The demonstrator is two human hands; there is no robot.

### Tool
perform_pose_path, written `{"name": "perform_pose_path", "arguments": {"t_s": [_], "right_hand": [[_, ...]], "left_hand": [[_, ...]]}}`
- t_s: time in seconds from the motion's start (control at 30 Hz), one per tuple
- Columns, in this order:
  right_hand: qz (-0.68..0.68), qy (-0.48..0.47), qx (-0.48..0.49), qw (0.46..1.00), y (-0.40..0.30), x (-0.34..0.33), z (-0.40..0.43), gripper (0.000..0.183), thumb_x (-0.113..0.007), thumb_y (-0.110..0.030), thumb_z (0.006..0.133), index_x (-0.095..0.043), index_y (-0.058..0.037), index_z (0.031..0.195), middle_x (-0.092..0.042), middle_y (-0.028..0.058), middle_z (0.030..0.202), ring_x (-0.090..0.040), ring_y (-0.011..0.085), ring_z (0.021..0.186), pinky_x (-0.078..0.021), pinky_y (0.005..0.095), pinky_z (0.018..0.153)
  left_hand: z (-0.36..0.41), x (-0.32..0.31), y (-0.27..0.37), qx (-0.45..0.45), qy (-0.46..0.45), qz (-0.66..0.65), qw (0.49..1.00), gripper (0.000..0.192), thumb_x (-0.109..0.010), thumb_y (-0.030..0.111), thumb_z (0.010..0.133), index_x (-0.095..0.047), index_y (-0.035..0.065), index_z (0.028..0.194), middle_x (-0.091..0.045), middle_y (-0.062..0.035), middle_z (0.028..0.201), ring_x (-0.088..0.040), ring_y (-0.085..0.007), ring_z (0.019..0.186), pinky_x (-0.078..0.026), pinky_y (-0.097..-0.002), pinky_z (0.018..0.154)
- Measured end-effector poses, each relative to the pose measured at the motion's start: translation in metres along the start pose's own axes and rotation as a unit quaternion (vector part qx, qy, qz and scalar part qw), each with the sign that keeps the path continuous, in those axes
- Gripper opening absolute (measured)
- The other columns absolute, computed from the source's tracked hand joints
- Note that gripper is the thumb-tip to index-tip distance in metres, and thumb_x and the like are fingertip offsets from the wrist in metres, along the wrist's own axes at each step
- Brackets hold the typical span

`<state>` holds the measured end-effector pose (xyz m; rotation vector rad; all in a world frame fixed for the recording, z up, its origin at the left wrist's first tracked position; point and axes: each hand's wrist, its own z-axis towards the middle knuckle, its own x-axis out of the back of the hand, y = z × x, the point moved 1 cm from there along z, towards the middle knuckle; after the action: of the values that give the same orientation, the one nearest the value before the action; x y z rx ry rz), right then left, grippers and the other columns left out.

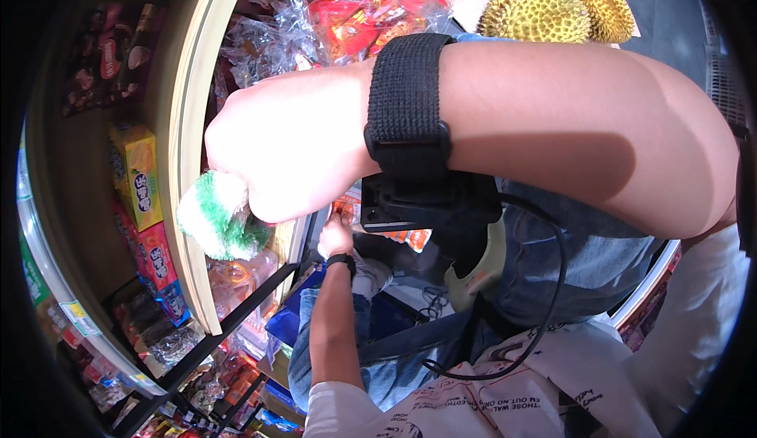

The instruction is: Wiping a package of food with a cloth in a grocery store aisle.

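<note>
My right hand (290,142), bright in the light, reaches across the upper middle of the view. It is closed on a fluffy green-and-white cloth or duster (222,216), which touches or hangs close to the edge of a pale wooden shelf (192,142). A black strap (411,89) with a black device (429,204) and cable is around that wrist. Lower down, my left hand (336,236) has its fingers on an orange-and-white plastic package (408,238), partly hidden behind the device. That hand wears a dark wristband.
Yellow, pink and blue snack boxes (142,181) stand on the shelf at left. Red clear-wrapped packets (366,9) are heaped at the top. Spiky durians (535,9) lie at upper right. A black metal bar (230,314) crosses below the wooden shelf, above more packaged snacks (227,388).
</note>
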<state>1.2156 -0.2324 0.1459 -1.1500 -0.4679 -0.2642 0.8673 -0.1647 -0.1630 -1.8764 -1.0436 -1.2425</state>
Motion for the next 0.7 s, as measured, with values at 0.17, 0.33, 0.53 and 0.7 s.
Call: {"name": "perform_pose_path", "arguments": {"t_s": [0.17,0.33,0.53,0.7], "right_hand": [[-0.022,-0.051,-0.033,0.998,0.0,0.005,0.002,0.024,-0.052,-0.016,0.069,-0.064,0.003,0.078,-0.06,0.0192,0.072,-0.059,0.0318,0.07,-0.0475,0.0389,0.065],[-0.006,-0.096,-0.023,0.995,-0.001,0.0,0.01,0.03,-0.049,-0.02,0.073,-0.066,0.0011,0.085,-0.063,0.0189,0.084,-0.061,0.0324,0.082,-0.0479,0.0395,0.074],[-0.004,0.001,-0.017,1.0,0.0,-0.003,0.001,0.02,-0.054,-0.012,0.064,-0.059,0.007,0.067,-0.054,0.0213,0.059,-0.055,0.0322,0.055,-0.0453,0.0386,0.054],[0.001,-0.016,-0.01,1.0,0.004,-0.004,0.002,0.019,-0.054,-0.012,0.064,-0.059,0.0067,0.066,-0.054,0.0211,0.058,-0.055,0.0318,0.053,-0.0459,0.0389,0.053]], "left_hand": [[0.009,-0.001,0.001,-0.044,-0.017,0.078,0.996,0.029,-0.047,0.035,0.087,-0.059,0.0088,0.086,-0.064,-0.0157,0.078,-0.063,-0.0354,0.069,-0.049,-0.0479,0.066],[-0.007,-0.029,-0.004,-0.043,0.072,-0.085,0.993,0.019,-0.049,0.023,0.087,-0.055,0.0075,0.097,-0.061,-0.0172,0.09,-0.062,-0.0358,0.079,-0.05,-0.047,0.067],[-0.004,-0.047,-0.004,-0.047,-0.033,-0.066,0.996,0.028,-0.048,0.017,0.082,-0.054,0.0098,0.109,-0.058,-0.0198,0.101,-0.06,-0.0372,0.084,-0.049,-0.0469,0.072],[-0.016,-0.022,0.021,-0.047,-0.053,-0.049,0.996,0.032,-0.049,0.017,0.081,-0.054,0.0084,0.112,-0.058,-0.0187,0.101,-0.06,-0.0365,0.085,-0.049,-0.0456,0.073]]}}
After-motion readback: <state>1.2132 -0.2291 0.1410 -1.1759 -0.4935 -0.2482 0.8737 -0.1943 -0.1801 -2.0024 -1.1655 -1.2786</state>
